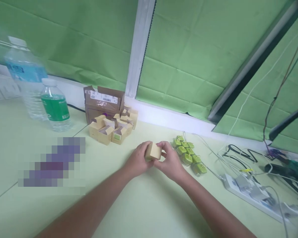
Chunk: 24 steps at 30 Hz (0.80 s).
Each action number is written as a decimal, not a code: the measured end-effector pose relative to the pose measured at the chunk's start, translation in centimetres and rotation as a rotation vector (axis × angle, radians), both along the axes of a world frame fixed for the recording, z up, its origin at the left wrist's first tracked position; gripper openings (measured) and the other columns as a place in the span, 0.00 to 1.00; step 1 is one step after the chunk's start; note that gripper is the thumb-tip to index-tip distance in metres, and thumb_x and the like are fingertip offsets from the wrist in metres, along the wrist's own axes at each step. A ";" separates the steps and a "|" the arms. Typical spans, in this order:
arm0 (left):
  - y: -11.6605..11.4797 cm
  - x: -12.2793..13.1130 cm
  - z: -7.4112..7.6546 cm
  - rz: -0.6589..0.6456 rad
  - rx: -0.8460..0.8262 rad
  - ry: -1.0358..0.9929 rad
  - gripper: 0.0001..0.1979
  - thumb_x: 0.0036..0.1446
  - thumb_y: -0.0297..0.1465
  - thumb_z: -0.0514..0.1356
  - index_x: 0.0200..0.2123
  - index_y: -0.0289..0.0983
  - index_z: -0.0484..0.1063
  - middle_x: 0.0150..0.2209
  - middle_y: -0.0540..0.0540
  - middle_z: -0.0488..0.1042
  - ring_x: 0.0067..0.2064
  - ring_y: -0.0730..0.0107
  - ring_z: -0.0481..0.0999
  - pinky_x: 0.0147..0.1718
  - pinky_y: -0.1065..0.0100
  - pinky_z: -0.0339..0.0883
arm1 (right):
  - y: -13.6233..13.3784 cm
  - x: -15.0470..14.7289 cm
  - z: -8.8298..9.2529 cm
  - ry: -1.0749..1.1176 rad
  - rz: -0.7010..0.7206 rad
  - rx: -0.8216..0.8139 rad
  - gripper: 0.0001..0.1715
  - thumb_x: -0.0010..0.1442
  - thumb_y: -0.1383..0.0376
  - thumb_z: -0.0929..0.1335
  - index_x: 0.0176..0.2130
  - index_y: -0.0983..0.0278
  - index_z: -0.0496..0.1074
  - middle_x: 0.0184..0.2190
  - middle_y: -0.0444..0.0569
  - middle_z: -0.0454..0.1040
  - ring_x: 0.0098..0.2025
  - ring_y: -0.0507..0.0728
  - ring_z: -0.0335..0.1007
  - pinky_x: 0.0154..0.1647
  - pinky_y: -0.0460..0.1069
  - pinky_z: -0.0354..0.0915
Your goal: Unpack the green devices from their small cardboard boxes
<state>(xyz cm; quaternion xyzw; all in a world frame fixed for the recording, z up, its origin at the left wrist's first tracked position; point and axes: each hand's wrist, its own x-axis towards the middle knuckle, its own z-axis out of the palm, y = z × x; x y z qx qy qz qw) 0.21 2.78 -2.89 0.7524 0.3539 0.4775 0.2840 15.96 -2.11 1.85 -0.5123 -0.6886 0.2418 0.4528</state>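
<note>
Between my two hands is a small tan cardboard box (154,151), held just above the table. My left hand (138,159) wraps round its left side, and my right hand (171,162) grips its right side with thumb and fingers. The box looks closed on the faces I can see; its underside is hidden. To the right of my right hand stand several small clear containers with green lids (187,158), grouped close together. Several similar tan boxes (105,134) with raised, open flaps stand beyond my left hand.
Behind the open boxes stands a larger brown carton (101,104). At left are a green-labelled bottle (55,107) and a bigger blue-labelled bottle (27,72). A white power strip (253,196) with plugs and tangled cables (234,158) lies at right. A blurred-out patch covers something at left.
</note>
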 end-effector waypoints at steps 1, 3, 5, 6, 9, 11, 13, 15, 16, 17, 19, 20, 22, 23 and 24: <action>-0.5 0.1 0.2 -0.046 0.011 0.030 0.30 0.48 0.28 0.66 0.55 0.42 0.64 0.51 0.41 0.72 0.53 0.50 0.72 0.51 0.52 0.67 | -1.0 0.2 0.0 0.004 0.003 -0.002 0.27 0.48 0.70 0.70 0.48 0.58 0.64 0.47 0.46 0.72 0.48 0.56 0.71 0.55 0.56 0.71; -1.5 0.3 0.6 -0.094 0.062 0.082 0.27 0.51 0.27 0.64 0.55 0.41 0.63 0.51 0.42 0.72 0.52 0.52 0.72 0.50 0.53 0.68 | -2.6 0.7 0.0 0.023 -0.002 0.001 0.26 0.48 0.71 0.69 0.48 0.58 0.63 0.47 0.45 0.72 0.49 0.56 0.71 0.57 0.57 0.71; -2.4 0.6 0.9 -0.114 0.125 0.119 0.27 0.50 0.25 0.63 0.54 0.41 0.62 0.51 0.42 0.71 0.53 0.54 0.71 0.50 0.54 0.67 | -3.7 1.1 -0.2 0.032 -0.016 0.015 0.26 0.49 0.71 0.69 0.48 0.58 0.63 0.47 0.46 0.72 0.50 0.56 0.71 0.57 0.57 0.71; -2.8 0.7 1.0 -0.124 0.148 0.131 0.27 0.50 0.24 0.63 0.54 0.41 0.62 0.51 0.42 0.70 0.53 0.54 0.70 0.50 0.55 0.67 | -4.2 1.2 -0.2 0.028 -0.023 0.025 0.26 0.49 0.71 0.69 0.48 0.58 0.63 0.48 0.47 0.72 0.51 0.56 0.71 0.57 0.57 0.71; -3.6 1.0 1.3 -0.148 0.185 0.157 0.27 0.50 0.23 0.63 0.53 0.41 0.61 0.51 0.42 0.69 0.52 0.56 0.70 0.50 0.56 0.68 | -5.3 1.7 -0.1 -0.008 -0.034 0.054 0.28 0.48 0.72 0.69 0.49 0.58 0.62 0.50 0.48 0.72 0.52 0.58 0.71 0.57 0.58 0.71; -3.8 1.1 1.5 -0.164 0.209 0.172 0.26 0.51 0.24 0.64 0.52 0.40 0.61 0.50 0.43 0.69 0.51 0.56 0.69 0.48 0.57 0.68 | -5.7 2.0 0.1 -0.029 -0.036 0.055 0.27 0.48 0.72 0.69 0.47 0.58 0.61 0.49 0.48 0.72 0.51 0.58 0.71 0.56 0.57 0.71; -3.7 1.1 1.7 -0.183 0.240 0.199 0.24 0.52 0.24 0.63 0.52 0.40 0.61 0.49 0.43 0.69 0.50 0.57 0.69 0.48 0.58 0.67 | -5.8 2.1 0.2 -0.061 -0.044 0.041 0.26 0.46 0.72 0.69 0.44 0.58 0.60 0.47 0.47 0.72 0.49 0.57 0.71 0.55 0.57 0.70; -3.6 1.1 1.9 -0.203 0.259 0.239 0.23 0.53 0.22 0.61 0.51 0.40 0.62 0.48 0.42 0.69 0.50 0.57 0.68 0.47 0.58 0.67 | -5.7 2.1 0.2 -0.114 -0.071 0.028 0.25 0.45 0.72 0.69 0.41 0.58 0.59 0.45 0.47 0.71 0.48 0.57 0.70 0.51 0.56 0.71; -3.5 1.1 2.0 -0.213 0.258 0.258 0.22 0.53 0.22 0.60 0.51 0.40 0.63 0.48 0.42 0.70 0.50 0.57 0.68 0.47 0.58 0.67 | -5.7 2.1 0.2 -0.144 -0.087 0.026 0.24 0.44 0.72 0.69 0.39 0.58 0.58 0.45 0.47 0.71 0.46 0.57 0.70 0.48 0.55 0.71; -3.5 1.1 2.1 -0.222 0.252 0.273 0.22 0.54 0.22 0.60 0.52 0.40 0.63 0.48 0.42 0.70 0.50 0.57 0.68 0.47 0.58 0.67 | -5.7 2.1 0.1 -0.173 -0.102 0.031 0.24 0.44 0.72 0.70 0.38 0.58 0.57 0.45 0.47 0.71 0.45 0.58 0.70 0.45 0.54 0.71; -3.4 1.1 2.2 -0.233 0.228 0.283 0.21 0.55 0.23 0.60 0.52 0.40 0.64 0.48 0.43 0.70 0.50 0.57 0.68 0.47 0.58 0.67 | -5.6 2.0 0.0 -0.220 -0.115 0.069 0.23 0.44 0.72 0.70 0.35 0.58 0.55 0.46 0.48 0.71 0.44 0.58 0.71 0.39 0.52 0.70; -3.4 1.1 2.2 -0.233 0.213 0.281 0.22 0.55 0.24 0.61 0.53 0.40 0.64 0.48 0.43 0.70 0.50 0.57 0.69 0.47 0.58 0.67 | -5.6 2.1 -0.1 -0.238 -0.113 0.105 0.23 0.45 0.72 0.70 0.33 0.58 0.54 0.46 0.49 0.71 0.44 0.58 0.71 0.38 0.51 0.69; -3.4 1.1 2.1 -0.219 0.172 0.266 0.24 0.54 0.25 0.62 0.54 0.40 0.63 0.48 0.42 0.69 0.50 0.57 0.69 0.47 0.58 0.68 | -5.5 2.2 -0.4 -0.278 -0.100 0.208 0.21 0.48 0.73 0.71 0.32 0.58 0.54 0.47 0.50 0.72 0.46 0.59 0.72 0.38 0.51 0.69; -3.3 1.1 2.0 -0.201 0.148 0.253 0.25 0.53 0.25 0.63 0.54 0.40 0.63 0.49 0.42 0.69 0.50 0.56 0.70 0.47 0.58 0.68 | -5.5 2.2 -0.6 -0.304 -0.101 0.278 0.20 0.50 0.73 0.70 0.32 0.59 0.55 0.47 0.51 0.72 0.46 0.59 0.72 0.38 0.51 0.69; -3.3 1.0 1.9 -0.179 0.123 0.237 0.26 0.52 0.26 0.64 0.55 0.40 0.62 0.49 0.42 0.69 0.50 0.56 0.70 0.47 0.57 0.68 | -5.5 2.3 -0.7 -0.333 -0.102 0.348 0.17 0.52 0.73 0.70 0.32 0.59 0.57 0.48 0.52 0.72 0.47 0.59 0.73 0.40 0.52 0.70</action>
